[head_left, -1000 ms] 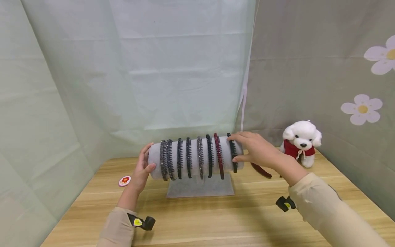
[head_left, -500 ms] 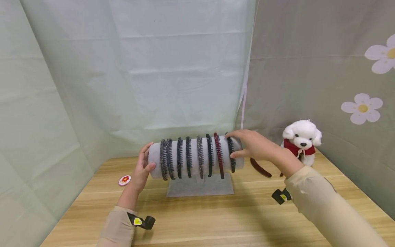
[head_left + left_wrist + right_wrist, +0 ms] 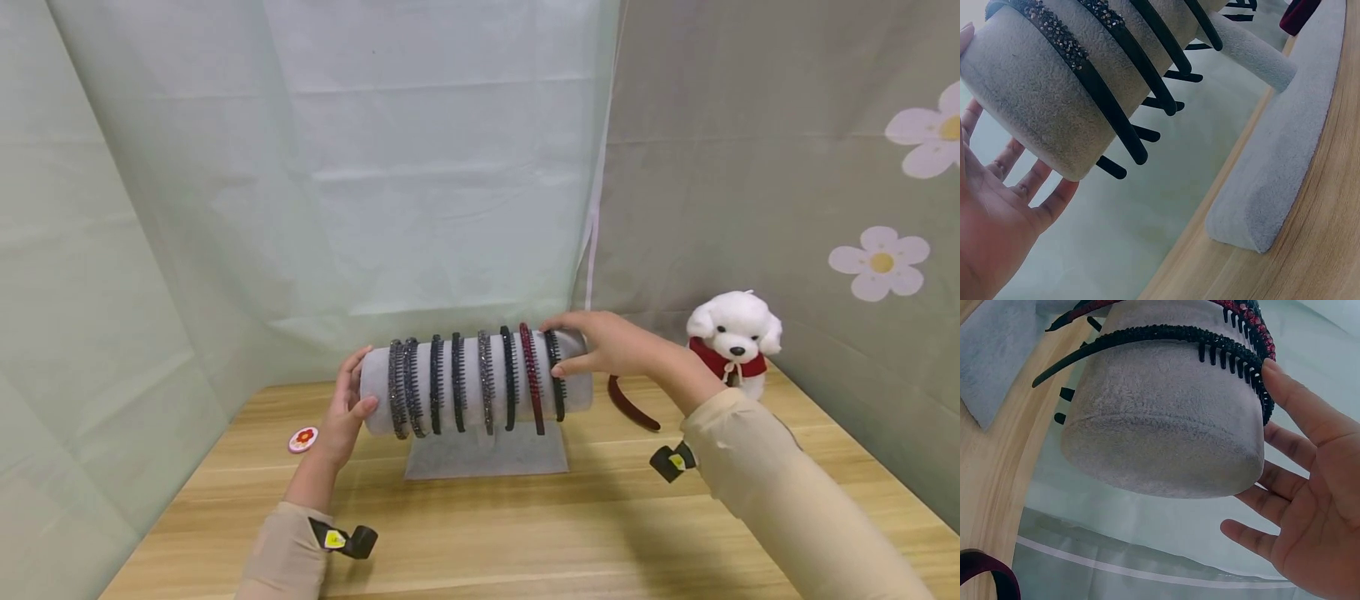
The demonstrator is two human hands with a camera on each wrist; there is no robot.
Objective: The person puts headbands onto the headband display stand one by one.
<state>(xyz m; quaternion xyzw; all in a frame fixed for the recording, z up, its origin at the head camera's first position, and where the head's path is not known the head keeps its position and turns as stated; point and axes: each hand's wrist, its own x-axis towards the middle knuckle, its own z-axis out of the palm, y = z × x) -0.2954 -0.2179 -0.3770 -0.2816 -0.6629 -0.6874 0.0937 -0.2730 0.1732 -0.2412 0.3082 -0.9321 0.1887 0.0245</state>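
A grey plush headband display stand [image 3: 378, 375] stands mid-table, its roll carrying several rhinestone headbands with comb teeth, mostly black or dark grey. One red headband [image 3: 533, 383] sits near the right end. My left hand [image 3: 345, 421] holds the roll's left end, thumb in front; the left wrist view shows its fingers against the end's far side. With my right hand [image 3: 618, 346] I pinch the outermost black headband [image 3: 1147, 334], thumb on its front and fingers behind. That headband lies close beside the red one. The bare right end of the roll shows in the right wrist view.
A dark red velvet headband [image 3: 633, 408] lies on the wooden table [image 3: 480, 533] right of the stand. Farther right sits a white toy dog [image 3: 738, 333] in a red cape. A round flower badge [image 3: 303, 439] lies left of the stand.
My right hand has slid the outermost black headband leftward along the roll, closer to the red one. My left hand has stayed at the left end.
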